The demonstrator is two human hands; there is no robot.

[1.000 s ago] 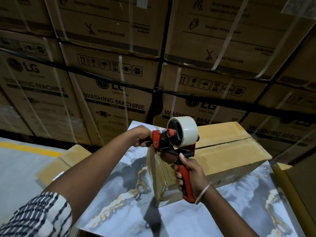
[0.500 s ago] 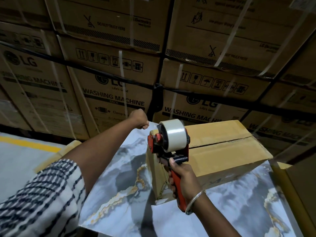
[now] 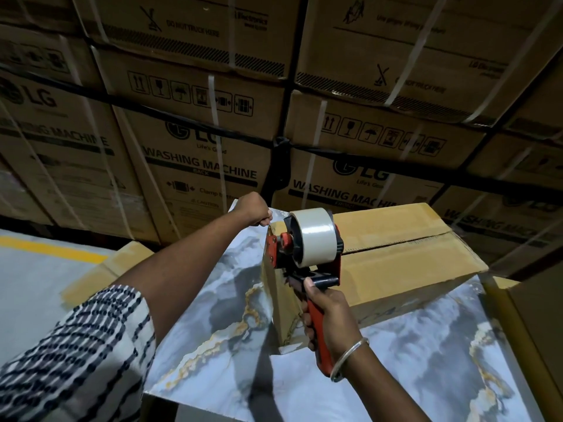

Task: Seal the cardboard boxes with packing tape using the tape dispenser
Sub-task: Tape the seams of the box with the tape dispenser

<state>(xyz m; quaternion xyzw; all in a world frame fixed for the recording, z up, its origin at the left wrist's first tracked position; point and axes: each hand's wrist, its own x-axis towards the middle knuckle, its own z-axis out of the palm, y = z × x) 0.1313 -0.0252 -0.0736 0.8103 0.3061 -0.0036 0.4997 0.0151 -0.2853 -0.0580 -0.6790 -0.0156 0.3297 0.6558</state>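
A closed brown cardboard box (image 3: pixel 408 266) lies on a marble-patterned table (image 3: pixel 405 379), its top flaps meeting in a seam. My right hand (image 3: pixel 330 318) grips the red handle of the tape dispenser (image 3: pixel 307 254), which sits at the box's near left end with its roll of pale tape (image 3: pixel 313 236) on top. My left hand (image 3: pixel 254 208) is curled just up and left of the dispenser, beside the box's far left corner, and seems to pinch the clear tape end. The tape strip itself is hard to make out.
Large strapped washing-machine cartons (image 3: pixel 201 166) form a wall right behind the table. A flat cardboard piece (image 3: pixel 103 269) lies left of the table on the grey floor with a yellow line (image 3: pixel 51 248). Another carton (image 3: pixel 536 324) stands at the right edge.
My left hand left the dispenser's front and drew away up and to the left. The dispenser dropped slightly and shifted left toward the box's end face.
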